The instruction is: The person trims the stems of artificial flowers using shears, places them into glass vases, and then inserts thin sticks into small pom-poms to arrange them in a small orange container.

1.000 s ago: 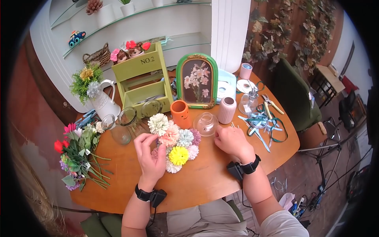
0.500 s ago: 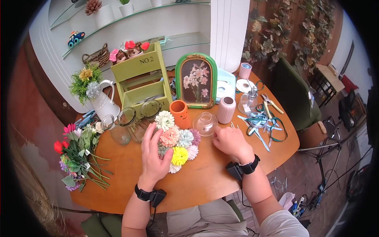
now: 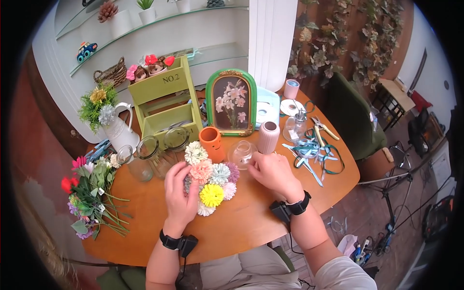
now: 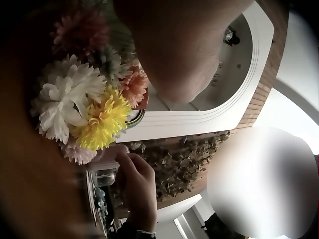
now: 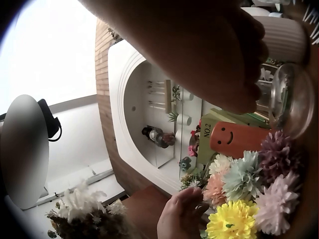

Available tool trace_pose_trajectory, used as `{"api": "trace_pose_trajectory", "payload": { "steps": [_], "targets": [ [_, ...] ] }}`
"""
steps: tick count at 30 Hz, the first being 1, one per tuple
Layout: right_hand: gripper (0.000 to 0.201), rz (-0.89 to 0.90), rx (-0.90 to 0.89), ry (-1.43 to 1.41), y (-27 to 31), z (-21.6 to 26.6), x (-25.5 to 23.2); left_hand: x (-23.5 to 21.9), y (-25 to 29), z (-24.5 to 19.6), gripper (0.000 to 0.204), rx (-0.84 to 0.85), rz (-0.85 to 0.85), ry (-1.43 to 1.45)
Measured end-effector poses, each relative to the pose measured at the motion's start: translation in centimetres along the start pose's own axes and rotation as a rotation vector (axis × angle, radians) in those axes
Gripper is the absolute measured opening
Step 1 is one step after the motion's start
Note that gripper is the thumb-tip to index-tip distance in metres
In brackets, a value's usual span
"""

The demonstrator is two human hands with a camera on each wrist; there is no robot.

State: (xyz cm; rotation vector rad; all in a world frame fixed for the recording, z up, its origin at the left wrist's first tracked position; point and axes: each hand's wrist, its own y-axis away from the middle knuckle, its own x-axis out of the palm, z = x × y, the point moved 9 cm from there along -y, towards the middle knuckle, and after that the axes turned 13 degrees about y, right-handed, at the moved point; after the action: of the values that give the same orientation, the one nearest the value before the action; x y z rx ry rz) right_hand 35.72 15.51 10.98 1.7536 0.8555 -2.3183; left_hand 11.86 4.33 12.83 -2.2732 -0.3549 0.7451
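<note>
A cluster of artificial flower heads lies mid-table in the head view, including a yellow one (image 3: 211, 195), a peach one (image 3: 200, 171) and several white, blue-green, pink and purple ones. My left hand (image 3: 181, 199) is at the left edge of this cluster, fingers relaxed and thumb apart, nothing visible in its grasp. Loosely curled, my right hand (image 3: 274, 175) hovers right of the flowers. Its fingertips overlap the edge of a small round clear glass vase (image 3: 239, 151). In the right wrist view, that glass vase (image 5: 295, 102) stands close beyond the darkened fingers (image 5: 249, 94).
Behind stand an orange smiling cup (image 3: 211, 144), a pink ribbed vase (image 3: 268, 137), a green picture frame (image 3: 210, 104) and a green tiered box (image 3: 166, 106). Glass jars (image 3: 150, 152) and stemmed flowers (image 3: 99, 203) lie left; ribbons (image 3: 314, 152) and pliers (image 3: 325, 133) lie right.
The head view has shifted, so the scene sits farther left. My right hand has come slightly nearer the round glass vase. My left hand's fingers opened a little, then drew in beside the flowers.
</note>
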Motion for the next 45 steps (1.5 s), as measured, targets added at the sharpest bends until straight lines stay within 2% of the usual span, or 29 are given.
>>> {"api": "trace_pose_trajectory", "payload": {
  "steps": [1,2,5,6,9,14,17,20,23,28,35,38,41,42,45],
  "targets": [
    [0.019,-0.029,0.03,-0.032,-0.2,0.1,-0.7,-0.4,-0.1,-0.3,0.032,0.018,-0.035,0.014],
    [0.026,-0.073,0.055,-0.061,-0.3,0.1,-1.5,-1.0,-0.4,-1.6,0.015,0.136,-0.123,-0.033],
    [0.032,-0.173,0.082,-0.128,-0.3,0.0,-2.6,-1.4,0.3,-0.5,0.009,0.004,-0.118,0.071],
    [0.034,-0.182,0.086,-0.128,-0.4,0.0,-2.7,-1.5,0.3,-0.9,0.007,0.1,-0.171,0.068],
    [0.037,-0.185,0.098,-0.124,-0.5,0.1,-2.3,-0.9,0.7,-0.4,0.01,0.019,-0.084,0.067],
    [0.034,-0.137,0.084,-0.1,-0.6,0.7,-1.6,-0.6,0.8,-0.8,0.014,0.034,-0.075,0.061],
    [0.029,-0.025,0.037,-0.144,-0.6,1.4,-1.2,-0.6,0.8,-0.8,0.016,0.041,-0.068,0.06],
    [0.022,-0.023,-0.078,-0.158,-0.4,2.2,-0.1,-0.5,0.7,-0.8,0.017,0.043,-0.075,0.063],
    [0.017,-0.02,-0.12,-0.109,-0.2,2.4,0.6,-0.5,0.6,-1.0,0.018,0.053,-0.069,0.057],
    [0.013,-0.033,-0.104,-0.082,-0.3,1.9,2.0,-0.2,0.6,-1.1,0.019,0.071,-0.063,0.052],
    [0.021,-0.031,-0.145,-0.164,-0.5,3.1,1.5,-0.2,0.6,-1.2,0.019,0.071,-0.06,0.05],
    [0.033,0.016,-0.222,-0.431,-0.6,5.4,0.7,-0.2,0.5,-1.3,0.019,0.07,-0.068,0.056],
    [0.041,-0.018,-0.291,-0.513,-0.2,7.0,1.8,-0.1,0.8,-1.0,0.016,0.054,-0.029,0.044],
    [0.046,0.051,-0.303,-0.517,-0.2,7.3,2.7,0.0,0.9,-0.8,0.015,0.045,-0.008,0.035],
    [0.051,0.101,-0.313,-0.503,-0.2,7.4,4.1,-0.1,0.9,-0.9,0.015,0.049,-0.018,0.037]
  ]
}}
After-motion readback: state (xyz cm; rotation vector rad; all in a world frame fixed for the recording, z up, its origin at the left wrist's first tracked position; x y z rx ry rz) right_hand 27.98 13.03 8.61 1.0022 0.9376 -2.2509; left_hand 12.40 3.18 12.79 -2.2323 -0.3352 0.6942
